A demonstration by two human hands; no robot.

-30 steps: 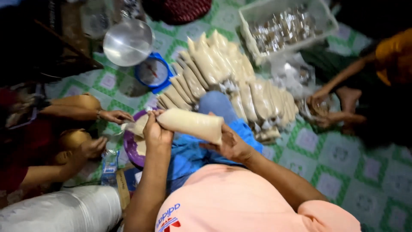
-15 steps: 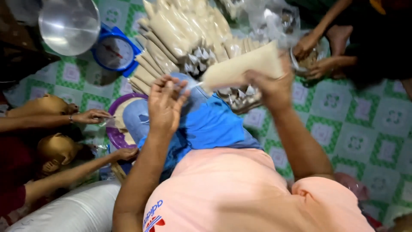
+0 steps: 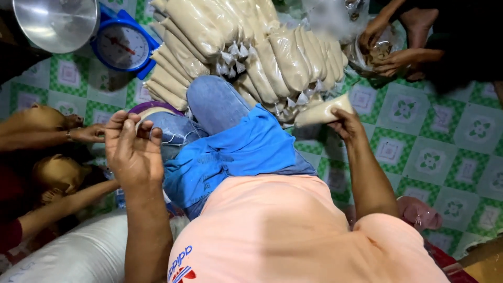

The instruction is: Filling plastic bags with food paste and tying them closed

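My right hand (image 3: 347,124) grips one end of a long clear bag filled with beige grain (image 3: 320,111). It holds the bag low, beside the right edge of a pile of similar tied bags (image 3: 251,47). My left hand (image 3: 133,152) is raised over my left knee with the fingers curled together, and I see nothing in it. It is close to a purple bowl (image 3: 153,107) that my knee partly hides. A blue cloth (image 3: 236,157) lies across my lap.
A blue dial scale (image 3: 121,48) with a metal bowl (image 3: 56,22) stands at the far left. Another person's hands (image 3: 86,133) reach in from the left, and a third person's hands (image 3: 390,55) work at a bag at top right. A white sack (image 3: 73,254) lies at bottom left.
My right hand carried the filled bag from in front of me out to the right and down beside the pile. My left hand let go of it and drew back to the left.
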